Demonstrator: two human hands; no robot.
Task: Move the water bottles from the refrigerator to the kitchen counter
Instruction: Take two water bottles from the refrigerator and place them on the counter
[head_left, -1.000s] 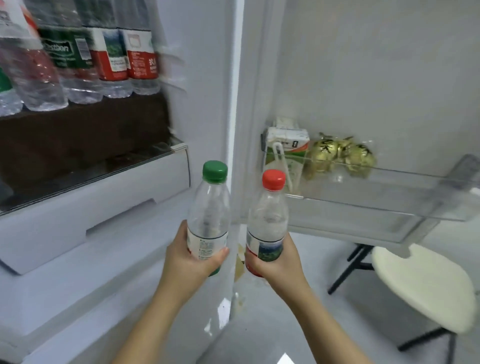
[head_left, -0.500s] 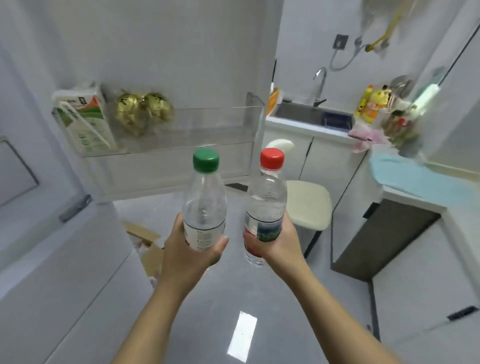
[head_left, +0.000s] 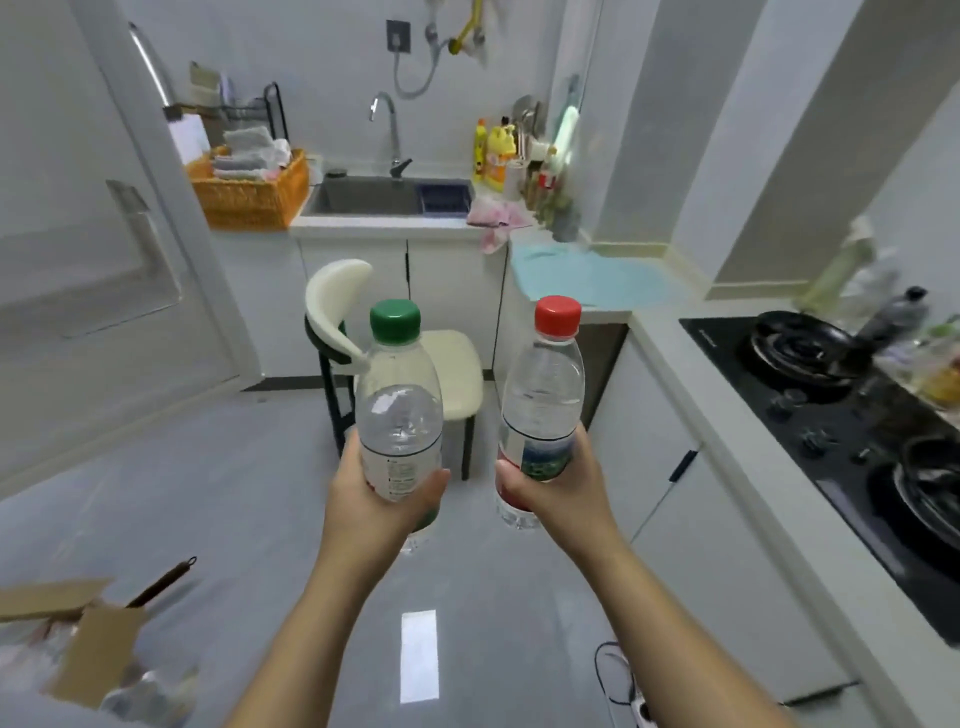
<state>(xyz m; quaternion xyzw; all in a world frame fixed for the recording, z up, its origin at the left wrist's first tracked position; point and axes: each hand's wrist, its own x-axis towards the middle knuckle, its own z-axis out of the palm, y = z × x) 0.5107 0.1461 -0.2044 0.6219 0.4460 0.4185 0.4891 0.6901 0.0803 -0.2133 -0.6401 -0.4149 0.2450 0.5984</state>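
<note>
okay, left hand (head_left: 375, 501) grips green-capped bottle (head_left: 399, 410), right hand (head_left: 563, 488) grips red-capped bottle (head_left: 543, 395); both upright, water inside.

Grey floor (head_left: 208, 493), white cabinets (head_left: 457, 291), cream chair (head_left: 462, 374)

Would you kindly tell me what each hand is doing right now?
Left hand: holding the green-capped water bottle.
Right hand: holding the red-capped water bottle.

Left hand (head_left: 376, 496) is gripping green-capped bottle (head_left: 399, 410), right hand (head_left: 558, 480) is gripping red-capped bottle (head_left: 543, 400), both upright at frame centre. Chair (head_left: 452, 374) is standing behind them; sink (head_left: 374, 195) upper centre, stove (head_left: 852, 415) at right.
</note>
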